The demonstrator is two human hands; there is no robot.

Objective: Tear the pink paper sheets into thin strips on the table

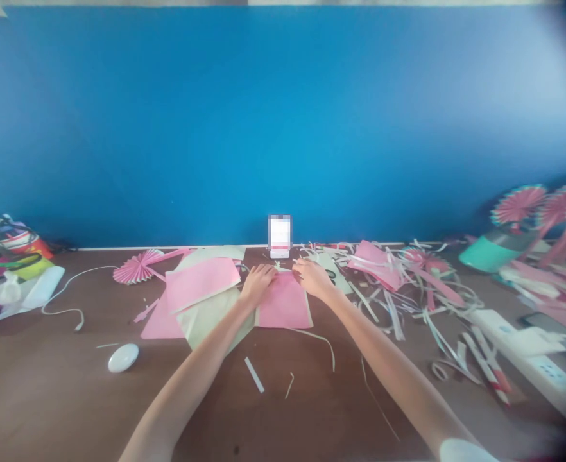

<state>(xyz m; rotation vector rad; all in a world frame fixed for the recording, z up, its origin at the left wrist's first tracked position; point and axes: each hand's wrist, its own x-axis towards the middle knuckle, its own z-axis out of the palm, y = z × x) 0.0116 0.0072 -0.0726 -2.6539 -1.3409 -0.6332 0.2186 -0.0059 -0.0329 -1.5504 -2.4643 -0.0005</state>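
A sheet of pink paper [283, 305] lies in front of me, its near edge toward me. My left hand [260, 283] is at its far left corner, fingers bent together over the edge. At the far right corner, my right hand [310, 280] has its fingers curled in at the paper's edge. The fingertips of both hands are small and partly hidden. To the left are another pink sheet [203, 283] and a pale cream sheet [210, 317], overlapping. Scissors [331, 274] show partly beside my right wrist.
A lit phone [280, 236] stands against the blue wall [283, 128]. Pink pleated paper fans [137, 266] lie around, with several more at the right. Paper strips [393, 314] litter the right side near a power strip [528, 359]. A white computer mouse [124, 358] sits at left.
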